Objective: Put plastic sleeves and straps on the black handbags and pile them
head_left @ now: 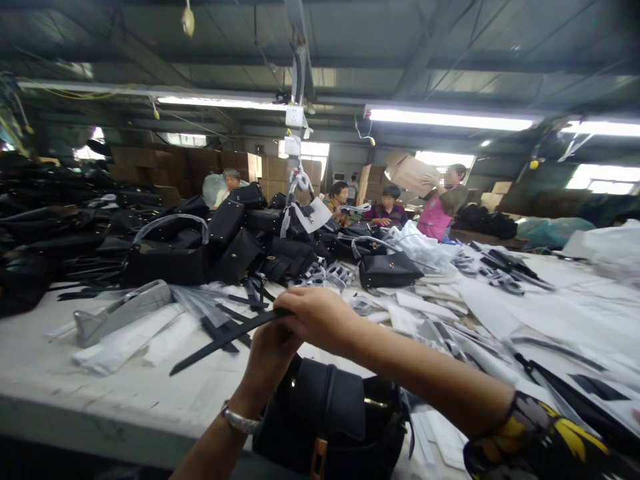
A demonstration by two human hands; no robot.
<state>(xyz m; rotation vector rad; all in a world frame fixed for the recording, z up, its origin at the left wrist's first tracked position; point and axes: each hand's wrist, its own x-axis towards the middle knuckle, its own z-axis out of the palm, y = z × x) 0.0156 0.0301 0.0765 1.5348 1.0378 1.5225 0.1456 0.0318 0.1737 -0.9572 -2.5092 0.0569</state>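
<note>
A long, flat black strap [227, 340] sticks out to the left from between my hands, its free end over the table. My right hand [320, 320] is closed on the strap's near end from above. Just below it, my left hand [273, 350], with a silver bracelet at the wrist, is closed around the same end; its fingertips are partly hidden. Under my forearms a black handbag [327, 400] stands at the table's near edge, with a front flap, a gold-coloured zip and an orange-brown piece at the clasp.
Black handbags [390, 269] are heaped across the table [165, 400], largest on the left. Loose black straps, a grey plastic piece [125, 310] and white packing sheets [430, 305] lie around. Several people are at the far side, one holding a cardboard box [410, 175]. Power sockets [294, 117] hang overhead.
</note>
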